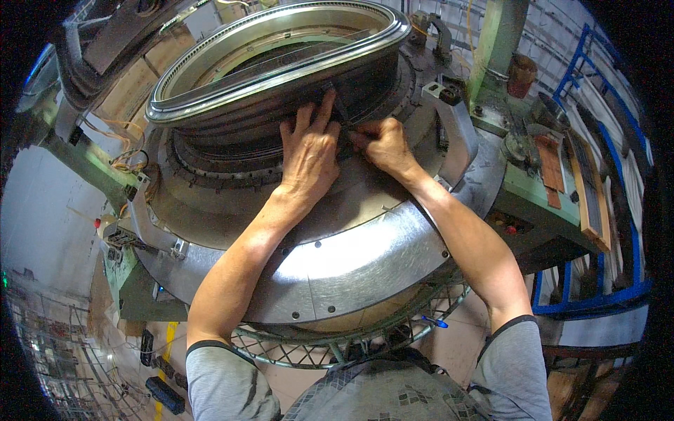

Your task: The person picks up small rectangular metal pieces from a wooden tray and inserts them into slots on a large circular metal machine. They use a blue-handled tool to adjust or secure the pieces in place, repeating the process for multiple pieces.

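Note:
A large round machine fills the middle of the view, with a shiny metal upper ring (281, 85) over a dark cylindrical wall (246, 130). My left hand (309, 151) lies against this wall, fingers stretched upward and apart, one fingertip just below the ring. Close to its right, my right hand (386, 146) is closed in a pinch at the base of the wall. Something thin and dark shows by its fingertips, too dim to name. Under both forearms runs a wide polished metal plate (344, 263) with several holes.
Curved metal brackets stand on the plate at right (460, 144) and left (151, 221). A green frame table (540, 203) at right carries a rusty can (521, 76) and a reddish-brown flat piece (550, 165). Blue racks (604, 298) stand farther right. Below is a lattice metal ring (309, 354).

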Motion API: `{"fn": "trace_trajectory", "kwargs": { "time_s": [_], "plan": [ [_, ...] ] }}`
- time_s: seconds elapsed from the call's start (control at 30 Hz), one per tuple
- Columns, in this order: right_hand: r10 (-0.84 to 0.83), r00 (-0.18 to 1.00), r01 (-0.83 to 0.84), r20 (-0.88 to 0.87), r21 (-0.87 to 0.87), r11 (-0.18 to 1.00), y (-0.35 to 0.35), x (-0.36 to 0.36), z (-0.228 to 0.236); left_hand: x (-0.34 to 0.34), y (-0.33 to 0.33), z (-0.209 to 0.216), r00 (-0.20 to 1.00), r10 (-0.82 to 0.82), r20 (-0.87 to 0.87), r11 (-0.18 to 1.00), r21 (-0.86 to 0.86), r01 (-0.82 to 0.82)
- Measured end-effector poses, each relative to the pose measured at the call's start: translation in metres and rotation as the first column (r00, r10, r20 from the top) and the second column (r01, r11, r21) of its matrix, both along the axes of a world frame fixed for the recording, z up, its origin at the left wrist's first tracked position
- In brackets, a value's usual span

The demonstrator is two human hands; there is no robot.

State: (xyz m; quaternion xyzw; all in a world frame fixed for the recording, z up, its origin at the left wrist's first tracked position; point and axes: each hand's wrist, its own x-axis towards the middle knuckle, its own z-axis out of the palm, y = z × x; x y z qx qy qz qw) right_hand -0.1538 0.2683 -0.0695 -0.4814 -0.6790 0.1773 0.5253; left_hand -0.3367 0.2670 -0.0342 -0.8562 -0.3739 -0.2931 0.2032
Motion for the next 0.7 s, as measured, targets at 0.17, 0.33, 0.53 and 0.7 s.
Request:
{"fn": "trace_trajectory", "kwargs": {
  "time_s": [0.17, 0.33, 0.53, 0.7],
  "plan": [
    [-0.019, 1.000, 0.019, 0.002, -0.001, 1.000, 0.0000, -0.0004, -0.0003, 0.0004, -0.0013, 0.0004, 1.000, 0.017, -0.024, 1.000, 0.003, -0.017],
    [-0.007, 1.000, 0.007, 0.009, -0.007, 1.000, 0.0002, -0.0005, 0.0007, -0.0005, -0.0002, 0.0007, 0.999, 0.014, -0.036, 1.000, 0.022, -0.014],
    [-0.025, 0.999, 0.025, 0.032, 0.003, 1.000, 0.0009, 0.0014, -0.0009, -0.0015, 0.0013, 0.0017, 0.999, 0.006, -0.050, 1.000, 0.028, -0.004],
    [-0.011, 0.999, 0.013, 0.053, -0.032, 0.999, 0.0048, 0.0025, -0.0037, -0.0020, 0.0006, 0.0038, 0.997, 0.009, -0.070, 0.999, -0.031, -0.011]
  ]
}}
